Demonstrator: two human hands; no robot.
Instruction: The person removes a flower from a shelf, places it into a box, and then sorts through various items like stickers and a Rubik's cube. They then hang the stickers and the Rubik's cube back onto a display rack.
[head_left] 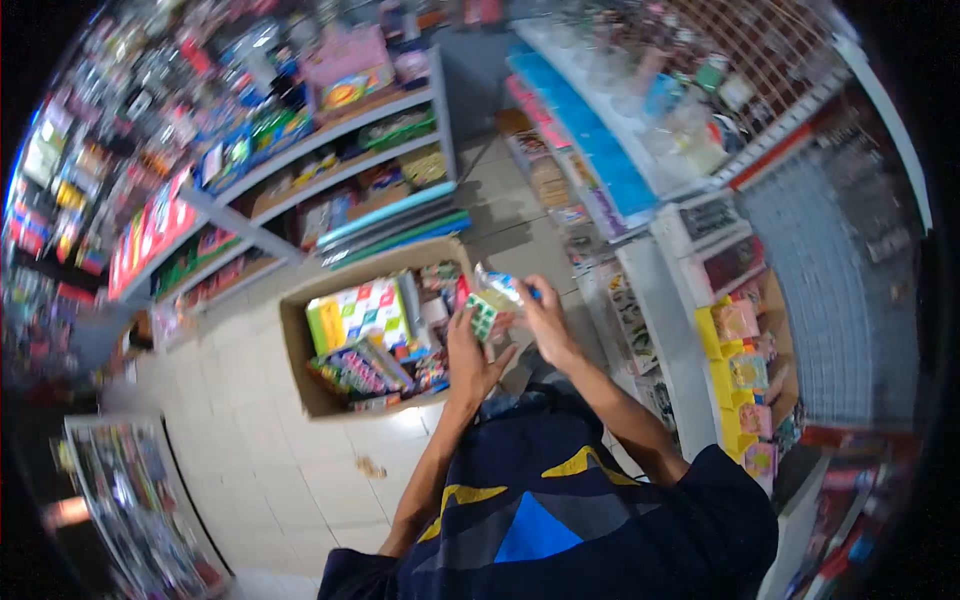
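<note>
My left hand (pixel 472 362) is closed around a small green and white packet (pixel 482 318), over the right edge of an open cardboard box (pixel 300 370). To its right, my right hand (pixel 546 322) pinches a clear and blue plastic packet (pixel 503 288). The two packets are close together, and I cannot tell whether they touch. Inside the box lie a colorful checked package (pixel 362 318), a striped package (pixel 366 368) and several small items, some hidden behind my left hand.
Shelves (pixel 340 135) with goods stand behind the box. A white shelf unit (pixel 650 300) and yellow display boxes (pixel 735 400) are on the right. A glass-topped case (pixel 140 500) is at the lower left. A small brown scrap (pixel 371 467) lies on the tiled floor (pixel 270 480).
</note>
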